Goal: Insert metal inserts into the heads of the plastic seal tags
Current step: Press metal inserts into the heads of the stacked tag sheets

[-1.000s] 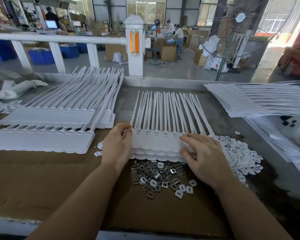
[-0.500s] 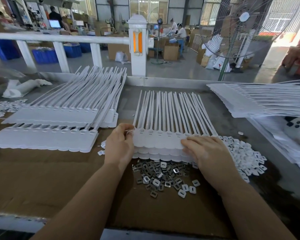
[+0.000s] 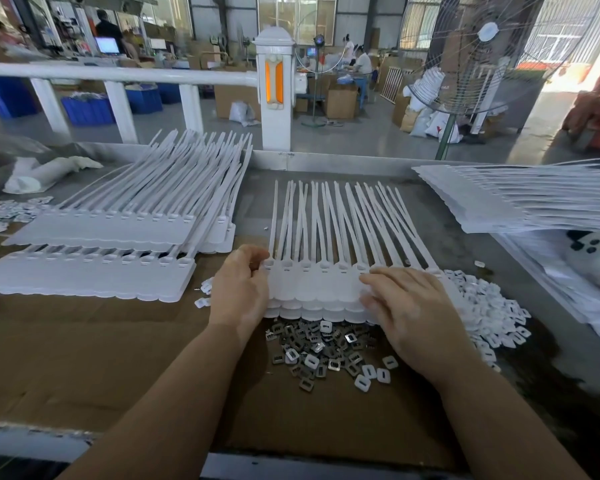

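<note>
White plastic seal tags [image 3: 326, 289] lie in a short stack at the middle of the bench [image 3: 84, 358], their heads in a row toward the person and their long tails fanned away toward the rail. The left hand [image 3: 239, 289] grips the stack's left end, thumb and fingers closed on the outermost tag head; the right hand [image 3: 409, 313] lies flat over the right part of the stack, fingers spread and pressing down, holding nothing that can be seen. Just in front of the stack, between the two wrists, sits a loose heap of metal inserts [image 3: 319, 348], with a few white square caps mixed in, and a larger heap of white caps [image 3: 489, 306] lies to the right. The step in hand looks like squaring up a fresh stack before filling; next, one hand would need to pick a single insert from the heap and press it into an open head while the other steadies the row. Brown cardboard covers the near bench, bare grey metal the far part. More tag stacks [image 3: 94, 251] rest to the left and another [image 3: 520, 199] to the right. Beyond a white railing [image 3: 118, 74] is a factory floor with boxes, blue crates, a standing fan [image 3: 478, 60] and distant workers.
</note>
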Tool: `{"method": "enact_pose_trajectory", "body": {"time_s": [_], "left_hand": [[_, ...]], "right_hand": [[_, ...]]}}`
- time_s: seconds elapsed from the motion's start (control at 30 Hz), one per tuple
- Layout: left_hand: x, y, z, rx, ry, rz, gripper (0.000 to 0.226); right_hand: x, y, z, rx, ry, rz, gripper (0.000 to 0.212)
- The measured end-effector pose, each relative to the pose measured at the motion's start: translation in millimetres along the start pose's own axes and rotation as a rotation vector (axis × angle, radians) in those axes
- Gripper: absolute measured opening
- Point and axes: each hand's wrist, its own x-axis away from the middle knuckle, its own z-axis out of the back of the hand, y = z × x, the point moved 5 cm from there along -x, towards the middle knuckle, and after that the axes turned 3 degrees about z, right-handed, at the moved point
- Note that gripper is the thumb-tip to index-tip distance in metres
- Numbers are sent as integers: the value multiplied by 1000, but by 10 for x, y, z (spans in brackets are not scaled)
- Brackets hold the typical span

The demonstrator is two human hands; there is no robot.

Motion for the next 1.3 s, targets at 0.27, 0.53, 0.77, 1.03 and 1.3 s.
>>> {"method": "enact_pose_trajectory", "body": {"time_s": [0.27, 0.53, 0.77, 1.03, 1.3], "left_hand": [[8, 25, -2, -21, -13, -26, 29], [1, 29, -17, -74, -36, -55, 31], [12, 43, -39, -128, -49, -126, 25], [24, 65, -117, -243, -101, -210, 26], [17, 69, -126, -245, -106, -215, 27]], "right_hand": [[22, 59, -81, -28, -167, -129, 45], [4, 36, -17, -79, -85, -143, 36], [-97, 89, -35, -34, -97, -140, 18], [-279, 70, -56, -55, -193, -117, 21], [-184, 14, -114, -196, -418, -16, 63]]}}
